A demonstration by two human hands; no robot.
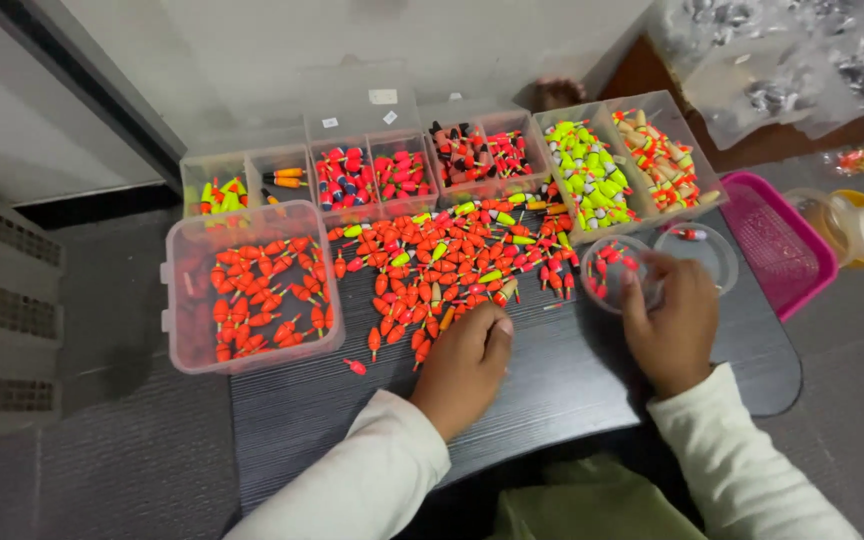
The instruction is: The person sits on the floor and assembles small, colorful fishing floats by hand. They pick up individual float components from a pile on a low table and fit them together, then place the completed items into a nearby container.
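Orange fishing floats (442, 265) lie heaped on the dark board (572, 385). The left hand (464, 365) rests curled at the heap's near edge, fingertips among them. The right hand (670, 325) grips a small clear round tub (617, 272) holding a few floats.

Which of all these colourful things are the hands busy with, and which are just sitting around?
Busy with:
- left hand on the pile of loose floats
- right hand holding a small clear cup with a few floats in it

Sitting around:
- pink tray
- round clear lid
- plastic bags
- grey crate
- yellow-lidded tub
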